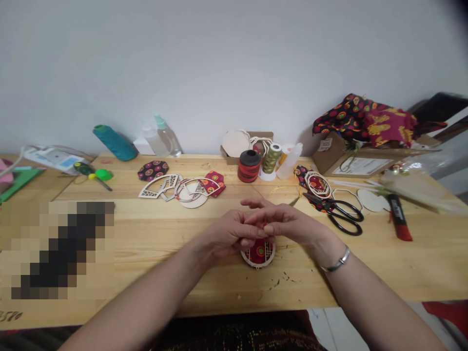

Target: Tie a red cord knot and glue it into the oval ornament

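Note:
My left hand [234,231] and my right hand [288,222] meet fingertip to fingertip over the middle of the wooden table [153,263]. Both are pinched closed around a thin bit of red cord [265,225], mostly covered by the fingers. Just under them is a round ornament [260,252]: dark red patterned fabric inside a pale wooden ring with lattice cutouts. Its upper part is hidden by my hands. Black-handled scissors [340,214] lie to the right of my right hand.
Behind my hands stand a red-and-black thread spool [249,166], a green thread cone [271,158] and a squeeze bottle [290,162]. Wooden cutouts [193,195] lie left of them. At right are a fabric-filled cardboard box [360,158] and a black-and-red tube [399,217].

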`<state>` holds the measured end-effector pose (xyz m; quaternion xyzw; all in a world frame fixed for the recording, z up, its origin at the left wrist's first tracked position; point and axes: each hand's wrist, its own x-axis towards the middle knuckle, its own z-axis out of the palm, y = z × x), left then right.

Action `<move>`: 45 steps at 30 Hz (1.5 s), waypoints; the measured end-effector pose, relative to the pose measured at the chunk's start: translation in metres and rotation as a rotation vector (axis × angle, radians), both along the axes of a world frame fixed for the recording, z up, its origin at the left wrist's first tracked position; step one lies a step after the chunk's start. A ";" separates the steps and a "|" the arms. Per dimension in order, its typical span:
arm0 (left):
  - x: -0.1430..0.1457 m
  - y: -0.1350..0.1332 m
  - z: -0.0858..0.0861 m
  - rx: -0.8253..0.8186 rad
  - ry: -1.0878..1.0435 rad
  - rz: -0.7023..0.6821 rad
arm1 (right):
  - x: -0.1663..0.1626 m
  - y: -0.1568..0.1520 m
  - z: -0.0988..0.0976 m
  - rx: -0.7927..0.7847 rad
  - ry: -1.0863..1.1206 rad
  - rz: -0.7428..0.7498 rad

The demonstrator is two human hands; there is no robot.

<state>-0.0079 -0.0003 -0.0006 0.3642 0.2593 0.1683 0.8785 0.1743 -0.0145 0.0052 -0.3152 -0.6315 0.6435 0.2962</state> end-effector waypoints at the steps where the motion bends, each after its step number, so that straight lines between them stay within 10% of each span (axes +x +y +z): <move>1: 0.000 0.000 0.000 0.007 0.004 -0.016 | 0.000 0.000 0.001 -0.009 0.005 0.001; 22: 0.000 0.000 0.002 0.013 0.087 0.016 | -0.007 -0.002 -0.003 -0.109 0.151 -0.214; 30: 0.003 0.000 0.002 0.050 0.181 0.238 | -0.012 0.000 -0.010 -0.115 0.161 -0.436; 45: 0.001 -0.014 -0.009 1.181 0.456 0.541 | -0.024 -0.004 -0.008 0.017 0.098 -0.717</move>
